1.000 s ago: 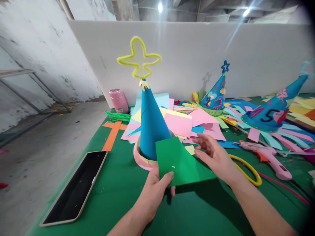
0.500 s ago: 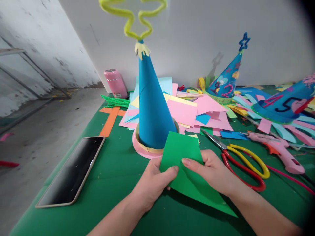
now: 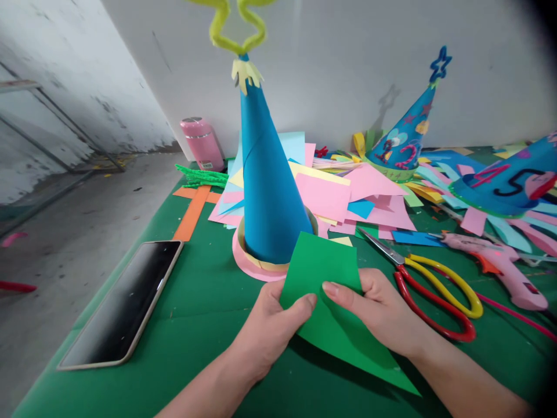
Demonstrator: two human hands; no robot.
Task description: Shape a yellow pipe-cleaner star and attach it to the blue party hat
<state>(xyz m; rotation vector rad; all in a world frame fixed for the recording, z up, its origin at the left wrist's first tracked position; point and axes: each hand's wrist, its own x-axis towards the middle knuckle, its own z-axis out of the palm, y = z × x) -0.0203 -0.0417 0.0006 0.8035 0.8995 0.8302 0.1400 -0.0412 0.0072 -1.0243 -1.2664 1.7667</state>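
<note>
In front of and slightly right of the tall blue cone hat, my landmark throughout, I see a green sheet of paper held up between two bare hands. Its upper edge overlaps the hat's lower right side in my view, and a pointed corner slants away down toward the right forearm. The left hand pinches the sheet's left edge, thumb flat on top; its other fingers are mostly hidden underneath. The right hand grips the opposite edge the same way, its thumb tip near the left one.

From here I judge the sheet very light and springy, more like thin card than tissue: it bows gently rather than drooping. It would probably crease under a hard squeeze and might slide a little, being smooth. I would take it by both side edges, thumbs above and fingers beneath, leaving the thin corner alone because it could bend.

Right of the hat lie open scissors with one red and one yellow handle, and beyond them a pink glue gun. Left of the hat, a phone lies on the green tabletop.
</note>
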